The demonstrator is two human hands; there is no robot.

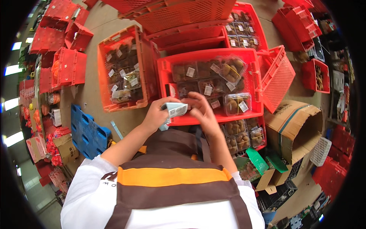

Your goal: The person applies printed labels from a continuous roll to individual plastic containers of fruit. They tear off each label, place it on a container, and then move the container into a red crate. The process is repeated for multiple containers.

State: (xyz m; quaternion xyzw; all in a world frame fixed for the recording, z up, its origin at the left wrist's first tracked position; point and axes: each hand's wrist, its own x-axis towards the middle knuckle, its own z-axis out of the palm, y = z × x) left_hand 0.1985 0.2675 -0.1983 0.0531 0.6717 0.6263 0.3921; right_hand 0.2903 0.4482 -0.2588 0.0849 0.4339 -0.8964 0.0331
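Observation:
My left hand (157, 114) is closed around a strip of printed labels (177, 110), part of which hangs below the palm. Close to the strip's right end, my right hand (201, 111) has its fingers curled and apart; whether a label sticks to them I cannot tell. Both hands are over the near edge of a red plastic crate (211, 53). Clear plastic boxes of brown fruit, which look like kiwifruit, fill the crate. Many bear white labels. One box (237, 104) sits at the right front, and another (232, 70) lies tilted on top, with a yellow band.
An orange-red crate (104, 77) of similar boxes stands at the left. Stacked crates (183, 17) rise beyond. A red crate (278, 77) leans at the right above a cardboard box (288, 126). A blue plastic pallet (85, 134) lies at the left. More boxes (236, 127) are below the middle crate.

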